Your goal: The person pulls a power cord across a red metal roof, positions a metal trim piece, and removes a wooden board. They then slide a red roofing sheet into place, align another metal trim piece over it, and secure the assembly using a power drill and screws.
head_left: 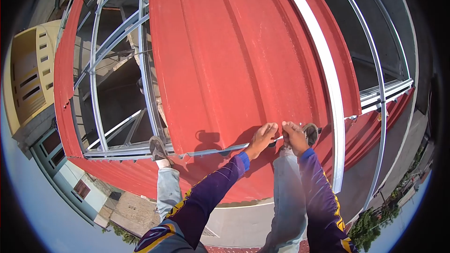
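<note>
A long red ribbed roofing sheet point(225, 61) stretches away from me over a metal frame. My left hand point(262, 139) is closed at its near edge, and my right hand point(294, 138) is closed on the same edge close beside it. The fingertips of both hands almost meet; their undersides are hidden. A white metal channel point(323, 56) lies lengthwise over the sheet, to the right of my right hand. My shoes point(158, 149) are set apart along the near edge, one on each side of my left hand.
Open bays between silver roof battens point(96, 65) lie to the left, with a dark drop below. More battens point(370, 33) and an opening are at right. Another red sheet point(117, 175) slopes below my feet. Houses point(35, 70) stand beyond the roof's edge.
</note>
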Motion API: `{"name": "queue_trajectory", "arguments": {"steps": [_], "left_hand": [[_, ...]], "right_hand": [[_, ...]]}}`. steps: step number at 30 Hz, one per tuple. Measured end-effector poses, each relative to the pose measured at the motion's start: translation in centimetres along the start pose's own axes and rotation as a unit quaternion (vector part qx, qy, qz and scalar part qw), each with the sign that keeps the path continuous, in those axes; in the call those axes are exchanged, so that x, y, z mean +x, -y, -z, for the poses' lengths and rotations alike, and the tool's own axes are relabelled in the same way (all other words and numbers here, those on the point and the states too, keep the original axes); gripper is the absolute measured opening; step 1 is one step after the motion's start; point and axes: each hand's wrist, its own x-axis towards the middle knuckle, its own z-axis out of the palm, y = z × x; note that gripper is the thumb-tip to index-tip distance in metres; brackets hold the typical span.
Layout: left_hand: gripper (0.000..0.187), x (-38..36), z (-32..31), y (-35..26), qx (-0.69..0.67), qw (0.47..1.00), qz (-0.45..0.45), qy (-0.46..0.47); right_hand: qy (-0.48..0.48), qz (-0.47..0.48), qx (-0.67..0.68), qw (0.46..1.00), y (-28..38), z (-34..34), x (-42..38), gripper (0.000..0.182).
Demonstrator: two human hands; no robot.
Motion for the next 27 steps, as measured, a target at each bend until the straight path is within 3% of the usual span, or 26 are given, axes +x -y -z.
{"name": "queue_trajectory", "arguments": {"steps": [1,2,4,6,8,10,12,13,16,17,19,22,24,26,27], "left_hand": [[0.059,-1.2,-0.3,0.0,-0.102,0.994,0.026,0.02],[0.059,-1.2,-0.1,1.0,-0.106,0.994,0.022,0.018],[0.064,-0.6,0.6,3.4,-0.194,0.978,0.002,-0.076],[0.062,-2.5,0.6,1.2,-0.172,0.98,0.01,-0.102],[0.058,-4.3,0.6,0.2,-0.181,0.963,-0.059,-0.192],[0.057,-4.0,2.2,1.8,-0.208,0.959,-0.039,-0.189],[0.061,-4.1,3.5,3.0,-0.029,0.976,-0.105,-0.19],[0.065,-2.3,4.5,6.7,0.226,0.899,-0.286,-0.243],[0.066,-5.3,4.5,3.1,0.013,0.969,-0.165,-0.183],[0.066,-6.2,4.5,1.7,-0.054,0.976,-0.127,-0.17],[0.067,-7.5,4.8,-0.8,-0.138,0.976,-0.073,-0.151],[0.069,-8.2,5.4,-2.9,-0.176,0.977,-0.019,-0.122],[0.072,-7.6,5.8,-1.8,-0.147,0.987,-0.027,-0.067],[0.072,-7.6,4.4,-2.9,-0.173,0.975,-0.05,-0.129],[0.073,-9.1,3.9,-5.1,-0.116,0.99,-0.054,-0.053]], "right_hand": [[0.023,-0.003,0.011,1.0,-0.8,-2.2,0.1,0.029],[0.044,-0.006,0.021,0.999,-1.6,-4.1,0.3,0.03],[0.013,0.01,0.045,0.999,-4.0,-7.2,0.9,0.031],[-0.027,0.037,0.072,0.996,-5.0,-9.4,0.9,0.034],[-0.117,0.104,-0.043,0.987,-5.8,-11.4,0.2,0.039],[-0.098,0.08,-0.036,0.991,-5.1,-13.2,-1.3,0.043],[-0.078,0.082,0.002,0.994,-3.7,-15.4,-3.6,0.044],[-0.06,0.1,-0.073,0.991,-4.5,-15.6,-3.5,0.052],[-0.075,0.133,-0.183,0.971,-2.3,-18.2,-7.0,0.065],[-0.035,0.122,-0.208,0.97,-2.8,-18.2,-6.8,0.078],[-0.044,0.105,-0.161,0.98,-1.5,-18.9,-8.2,0.08],[-0.04,0.075,-0.083,0.993,-0.6,-19.2,-8.3,0.088],[0.027,0.063,0.098,0.993,0.5,-19.3,-8.8,0.091],[-0.023,0.086,0.138,0.986,-0.8,-19.2,-6.9,0.09],[-0.041,0.108,0.151,0.982,-1.3,-18.4,-5.8,0.09]]}}
